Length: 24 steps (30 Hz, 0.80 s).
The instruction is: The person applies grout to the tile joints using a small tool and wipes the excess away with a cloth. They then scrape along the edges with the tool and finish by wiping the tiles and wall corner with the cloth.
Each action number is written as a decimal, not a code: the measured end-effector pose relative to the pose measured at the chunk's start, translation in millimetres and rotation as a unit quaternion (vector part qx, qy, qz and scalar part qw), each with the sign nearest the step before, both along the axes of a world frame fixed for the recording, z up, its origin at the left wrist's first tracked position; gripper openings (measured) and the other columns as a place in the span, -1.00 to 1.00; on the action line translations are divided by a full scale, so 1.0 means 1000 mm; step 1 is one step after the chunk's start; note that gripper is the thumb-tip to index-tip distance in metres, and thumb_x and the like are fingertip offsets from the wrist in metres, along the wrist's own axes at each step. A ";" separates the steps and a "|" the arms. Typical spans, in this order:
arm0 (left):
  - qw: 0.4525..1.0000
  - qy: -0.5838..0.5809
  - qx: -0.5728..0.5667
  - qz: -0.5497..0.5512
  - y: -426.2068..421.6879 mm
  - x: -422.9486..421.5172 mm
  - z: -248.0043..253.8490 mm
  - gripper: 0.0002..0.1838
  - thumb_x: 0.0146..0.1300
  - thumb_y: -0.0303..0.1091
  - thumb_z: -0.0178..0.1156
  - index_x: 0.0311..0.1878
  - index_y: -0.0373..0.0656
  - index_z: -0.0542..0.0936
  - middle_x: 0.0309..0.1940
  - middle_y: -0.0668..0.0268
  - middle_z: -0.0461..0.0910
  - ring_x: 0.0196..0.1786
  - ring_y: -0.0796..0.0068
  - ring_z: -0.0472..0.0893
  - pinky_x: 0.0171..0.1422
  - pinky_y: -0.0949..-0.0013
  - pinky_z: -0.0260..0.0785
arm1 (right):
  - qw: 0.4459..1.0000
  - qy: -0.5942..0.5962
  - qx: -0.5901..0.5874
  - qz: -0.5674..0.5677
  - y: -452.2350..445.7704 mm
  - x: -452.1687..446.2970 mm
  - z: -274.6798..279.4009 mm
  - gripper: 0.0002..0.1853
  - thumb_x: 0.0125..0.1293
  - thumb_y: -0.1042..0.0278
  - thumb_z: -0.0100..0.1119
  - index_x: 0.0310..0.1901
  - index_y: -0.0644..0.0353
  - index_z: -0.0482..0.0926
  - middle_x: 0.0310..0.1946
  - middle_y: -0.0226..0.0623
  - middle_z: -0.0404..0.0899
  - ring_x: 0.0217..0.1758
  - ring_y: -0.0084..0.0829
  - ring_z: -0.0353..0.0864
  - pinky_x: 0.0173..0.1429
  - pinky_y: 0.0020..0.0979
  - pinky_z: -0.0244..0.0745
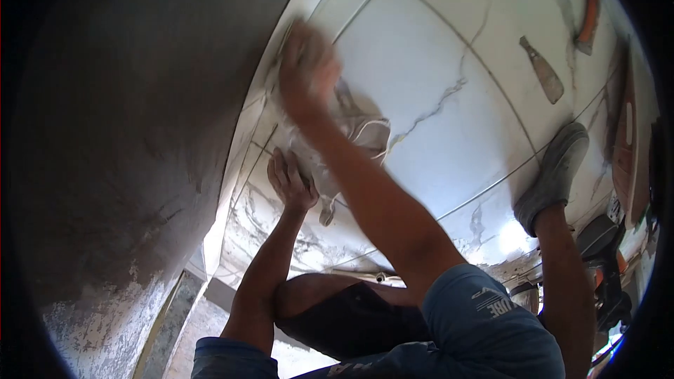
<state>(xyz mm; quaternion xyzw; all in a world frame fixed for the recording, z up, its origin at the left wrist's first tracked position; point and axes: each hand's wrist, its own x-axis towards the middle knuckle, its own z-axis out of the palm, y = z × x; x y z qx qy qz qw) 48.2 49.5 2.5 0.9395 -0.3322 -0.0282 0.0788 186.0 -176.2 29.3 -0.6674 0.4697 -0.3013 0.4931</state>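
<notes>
My right hand (pixel 309 67) is at the strip where the white marbled floor tiles (pixel 428 63) meet the dark wall. It is smeared by motion, and whether it holds anything is hidden. My left hand (pixel 289 180) rests lower along the same edge, with its fingers stretched out and spread on the tile. Between and beside my arms lies a crumpled greyish bag or cloth (pixel 371 133) with a white cord, partly covered by my right forearm. My left palm is close to its lower edge.
A dark, rough wall (pixel 140 119) rises on the left. To the right lie a flat scraper-like blade (pixel 546 76) and an orange-handled tool (pixel 591 14). My shoe (pixel 558 168) stands on the tiles, near a long brownish board-like tool (pixel 625 158).
</notes>
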 end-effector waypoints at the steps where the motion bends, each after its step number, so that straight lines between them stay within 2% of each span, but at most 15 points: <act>1: 1.000 -0.015 -0.009 -0.015 0.001 0.001 -0.002 -0.35 0.36 0.09 -0.09 0.24 -0.34 0.37 0.37 -0.30 0.17 0.34 -0.36 0.21 0.39 -0.24 0.09 | 0.998 -0.029 0.020 0.052 0.023 -0.016 0.000 -0.89 0.32 0.42 0.15 -0.19 0.21 0.61 -0.25 -0.14 0.66 -0.16 -0.12 0.66 -0.01 -0.17 0.53; 2: 0.999 -0.018 -0.019 -0.020 0.008 -0.002 -0.007 -0.35 0.36 0.09 -0.09 0.24 -0.34 0.37 0.37 -0.30 0.17 0.34 -0.36 0.21 0.39 -0.24 0.09 | 0.992 -0.056 0.041 0.104 0.039 -0.032 0.000 -0.88 0.32 0.44 0.16 -0.17 0.22 0.61 -0.20 -0.13 0.67 -0.12 -0.13 0.68 0.02 -0.18 0.55; 3: 1.000 -0.020 0.004 -0.012 0.019 -0.007 -0.012 -0.30 0.36 0.13 -0.13 0.28 -0.34 0.35 0.37 -0.30 0.17 0.34 -0.34 0.22 0.39 -0.23 0.09 | 0.993 -0.056 0.033 0.098 0.033 -0.037 0.001 -0.88 0.32 0.44 0.16 -0.17 0.22 0.61 -0.20 -0.13 0.67 -0.12 -0.13 0.68 0.02 -0.18 0.55; 5: 0.999 -0.028 0.017 -0.011 0.016 -0.003 -0.017 -0.25 0.37 0.17 -0.18 0.33 -0.34 0.32 0.38 -0.29 0.17 0.35 -0.32 0.22 0.39 -0.22 0.09 | 0.979 -0.105 0.102 0.143 0.011 -0.041 -0.001 -0.84 0.31 0.44 0.17 -0.10 0.25 0.62 -0.11 -0.08 0.66 0.01 -0.11 0.66 0.14 -0.20 0.53; 8: 0.999 -0.033 -0.018 -0.033 0.004 0.001 -0.007 -0.19 0.36 0.22 -0.22 0.41 -0.32 0.25 0.38 -0.28 0.18 0.33 -0.32 0.24 0.37 -0.23 0.11 | 0.995 -0.092 -0.023 -0.015 -0.069 -0.014 -0.001 -0.73 0.35 0.42 0.15 0.02 0.33 0.59 0.00 -0.01 0.63 0.11 -0.04 0.61 0.22 -0.22 0.49; 9: 0.999 -0.025 -0.013 -0.030 0.002 0.001 -0.003 -0.19 0.36 0.22 -0.21 0.42 -0.31 0.25 0.38 -0.28 0.18 0.32 -0.33 0.24 0.37 -0.24 0.10 | 0.991 -0.117 -0.063 -0.031 -0.093 -0.005 -0.002 -0.71 0.36 0.48 0.08 0.07 0.38 0.55 0.00 0.08 0.61 0.12 0.08 0.57 0.25 -0.11 0.44; 11: 0.999 -0.018 -0.007 -0.029 -0.001 0.002 -0.002 -0.19 0.36 0.21 -0.21 0.42 -0.30 0.24 0.37 -0.27 0.19 0.32 -0.33 0.24 0.36 -0.24 0.10 | 0.982 -0.121 -0.137 -0.055 -0.132 0.016 -0.009 -0.69 0.39 0.47 0.04 0.10 0.40 0.53 0.05 0.11 0.57 0.15 0.10 0.53 0.26 -0.09 0.41; 14: 0.999 -0.027 0.013 -0.021 0.003 0.001 -0.006 -0.19 0.35 0.20 -0.20 0.43 -0.30 0.23 0.38 -0.26 0.19 0.32 -0.32 0.23 0.37 -0.25 0.08 | 0.980 -0.164 -0.109 -0.031 -0.161 0.042 -0.014 -0.65 0.42 0.43 -0.02 0.15 0.41 0.49 0.12 0.13 0.52 0.18 0.11 0.48 0.28 -0.04 0.35; 15: 0.999 -0.018 0.016 -0.022 0.006 0.001 -0.004 -0.14 0.32 0.25 -0.13 0.43 -0.33 0.22 0.39 -0.25 0.18 0.34 -0.29 0.23 0.39 -0.22 0.06 | 0.977 -0.170 -0.129 -0.010 -0.151 0.048 -0.021 -0.61 0.44 0.41 -0.08 0.23 0.39 0.42 0.18 0.13 0.47 0.25 0.13 0.42 0.34 -0.01 0.31; 17: 1.000 -0.012 0.019 -0.022 0.007 -0.001 -0.002 -0.08 0.29 0.30 -0.06 0.43 -0.36 0.22 0.41 -0.24 0.16 0.36 -0.27 0.23 0.41 -0.20 0.04 | 0.989 -0.128 -0.072 0.008 -0.088 0.033 -0.018 -0.56 0.48 0.34 -0.12 0.30 0.37 0.37 0.24 0.18 0.42 0.35 0.11 0.36 0.44 -0.07 0.23; 18: 1.000 -0.008 0.018 -0.020 0.006 -0.001 -0.003 -0.12 0.30 0.26 -0.09 0.44 -0.31 0.21 0.40 -0.24 0.15 0.35 -0.28 0.21 0.39 -0.22 0.05 | 0.984 -0.125 -0.116 0.059 -0.045 0.019 -0.026 -0.49 0.50 0.32 -0.19 0.38 0.42 0.23 0.35 0.23 0.28 0.44 0.15 0.23 0.51 -0.01 0.09; 19: 1.000 -0.003 0.017 -0.020 0.006 0.000 -0.003 -0.16 0.31 0.22 -0.13 0.45 -0.27 0.20 0.40 -0.24 0.14 0.34 -0.29 0.20 0.38 -0.24 0.07 | 0.985 -0.124 -0.010 0.120 0.004 0.000 -0.020 -0.44 0.52 0.28 -0.23 0.43 0.46 0.11 0.45 0.28 0.06 0.54 0.17 0.02 0.57 0.01 -0.08; 20: 1.000 -0.003 0.018 -0.023 0.008 -0.002 -0.006 -0.16 0.31 0.22 -0.13 0.45 -0.27 0.20 0.40 -0.24 0.14 0.34 -0.29 0.20 0.38 -0.24 0.07 | 0.962 -0.207 0.059 0.168 0.028 -0.023 -0.006 -0.41 0.55 0.23 -0.29 0.46 0.44 0.02 0.50 0.28 -0.09 0.59 0.18 -0.13 0.58 0.00 -0.15; 22: 0.999 -0.010 0.046 -0.022 0.016 -0.003 -0.012 -0.15 0.29 0.21 -0.08 0.45 -0.27 0.19 0.41 -0.23 0.13 0.34 -0.30 0.19 0.39 -0.23 0.06 | 0.953 -0.208 0.102 0.193 0.035 -0.025 -0.003 -0.41 0.56 0.20 -0.35 0.46 0.44 0.02 0.50 0.29 -0.10 0.59 0.20 -0.19 0.59 -0.02 -0.23; 24: 0.999 -0.008 0.050 -0.014 0.011 -0.002 -0.008 -0.17 0.30 0.19 -0.08 0.44 -0.28 0.21 0.40 -0.23 0.14 0.34 -0.29 0.19 0.39 -0.23 0.06 | 0.959 -0.270 -0.017 0.085 -0.006 0.005 -0.012 -0.43 0.56 0.23 -0.25 0.43 0.48 0.08 0.45 0.33 0.02 0.57 0.25 -0.11 0.59 0.03 -0.21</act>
